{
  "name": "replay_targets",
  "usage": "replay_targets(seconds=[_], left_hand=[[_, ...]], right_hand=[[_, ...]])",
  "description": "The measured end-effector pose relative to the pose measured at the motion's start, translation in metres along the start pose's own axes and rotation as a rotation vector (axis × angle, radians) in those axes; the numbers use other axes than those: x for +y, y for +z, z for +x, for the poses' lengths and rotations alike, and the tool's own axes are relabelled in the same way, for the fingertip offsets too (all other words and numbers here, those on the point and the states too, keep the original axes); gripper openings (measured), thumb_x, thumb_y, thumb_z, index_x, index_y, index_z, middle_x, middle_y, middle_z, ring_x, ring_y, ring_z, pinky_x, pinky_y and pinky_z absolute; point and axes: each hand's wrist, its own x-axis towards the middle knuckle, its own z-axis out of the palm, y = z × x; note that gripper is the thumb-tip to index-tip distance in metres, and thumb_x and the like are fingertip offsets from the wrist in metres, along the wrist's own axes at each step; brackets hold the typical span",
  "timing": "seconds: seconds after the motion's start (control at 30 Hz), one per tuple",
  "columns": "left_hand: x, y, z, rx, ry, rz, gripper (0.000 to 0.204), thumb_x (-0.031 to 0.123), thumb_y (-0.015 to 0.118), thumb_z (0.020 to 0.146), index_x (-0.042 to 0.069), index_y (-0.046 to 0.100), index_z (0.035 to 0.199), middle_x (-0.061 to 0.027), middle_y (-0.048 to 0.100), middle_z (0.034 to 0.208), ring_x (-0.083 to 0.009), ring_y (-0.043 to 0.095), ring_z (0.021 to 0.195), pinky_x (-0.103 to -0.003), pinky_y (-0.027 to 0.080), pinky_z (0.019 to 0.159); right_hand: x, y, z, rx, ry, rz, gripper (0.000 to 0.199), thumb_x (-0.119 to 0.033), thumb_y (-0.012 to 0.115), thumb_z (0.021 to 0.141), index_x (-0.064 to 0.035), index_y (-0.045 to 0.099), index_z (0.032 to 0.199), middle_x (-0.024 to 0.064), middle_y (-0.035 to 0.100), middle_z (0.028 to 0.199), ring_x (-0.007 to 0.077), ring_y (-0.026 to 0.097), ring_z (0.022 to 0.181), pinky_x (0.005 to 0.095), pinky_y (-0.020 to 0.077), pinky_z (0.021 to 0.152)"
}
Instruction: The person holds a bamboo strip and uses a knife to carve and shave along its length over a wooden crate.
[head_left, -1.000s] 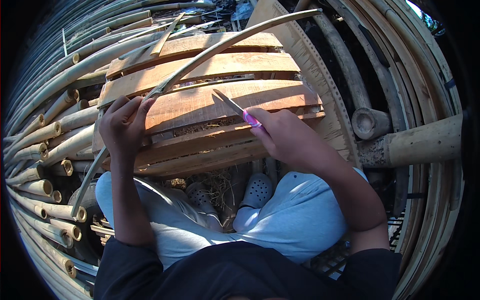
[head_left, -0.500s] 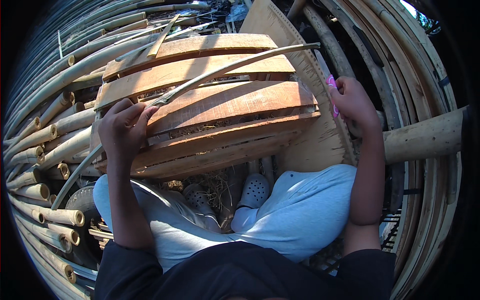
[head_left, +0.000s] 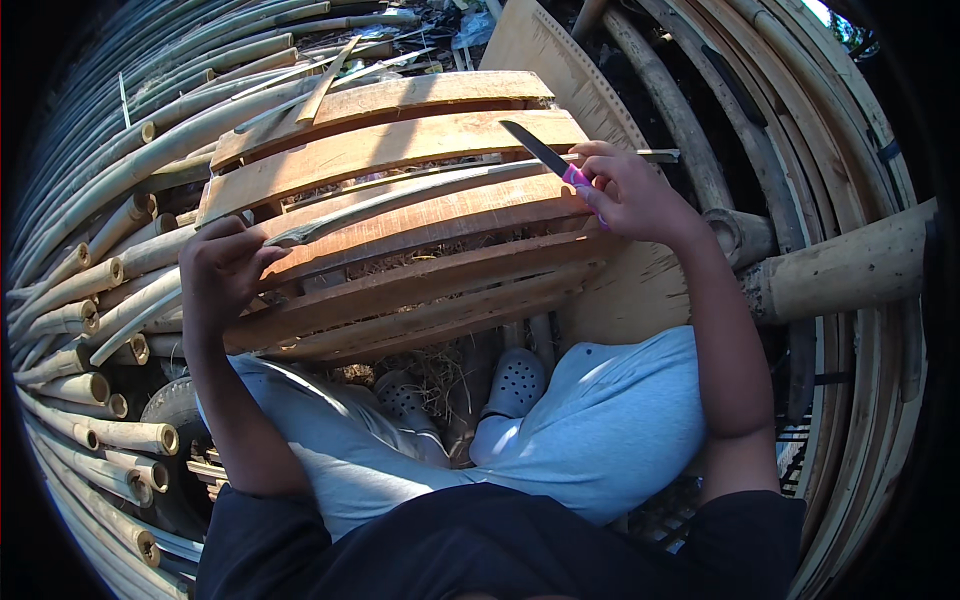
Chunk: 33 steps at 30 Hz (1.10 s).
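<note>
A long, thin bamboo strip (head_left: 400, 198) runs across the slatted wooden bench in front of me. My left hand (head_left: 222, 262) is closed around it, and its tail hangs out below on the left. Over the strip's far right end, my right hand (head_left: 630, 190) grips a knife (head_left: 535, 146) by its pink-purple handle. The dark blade points up and to the left, above the slats. A few fingers of the right hand reach the strip beside the handle; whether they touch it I cannot tell. The slatted wooden bench (head_left: 430, 215) stands between my hands, beyond my knees.
Stacked bamboo poles (head_left: 150, 435) fill the left side. A thin wooden board (head_left: 555, 60) leans behind the bench, and a thick bamboo pole (head_left: 850, 265) juts in from the right. A loose flat strip (head_left: 328, 80) lies on the far slats. A tyre (head_left: 172, 405) shows at lower left.
My right hand has moved left and inward, bringing the knife over the bench with its blade turned leftward. The left hand has shifted down and left, and the strip's right end has dropped.
</note>
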Motion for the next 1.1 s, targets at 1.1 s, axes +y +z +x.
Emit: replay_targets(seconds=[1.1], left_hand=[[0.069, 0.049, 0.006, -0.025, 0.077, 0.181, 0.013, 0.018, 0.081, 0.082, 0.009, 0.073, 0.088, -0.0061, 0.064, 0.079, -0.0290, 0.064, 0.076, -0.040, 0.049, 0.068]], right_hand=[[-0.058, 0.023, 0.016, 0.092, -0.175, 0.193, 0.016, -0.011, 0.069, 0.095, 0.0036, 0.067, 0.102, 0.0209, 0.061, 0.127, 0.0340, 0.069, 0.101, 0.0399, 0.0568, 0.086]])
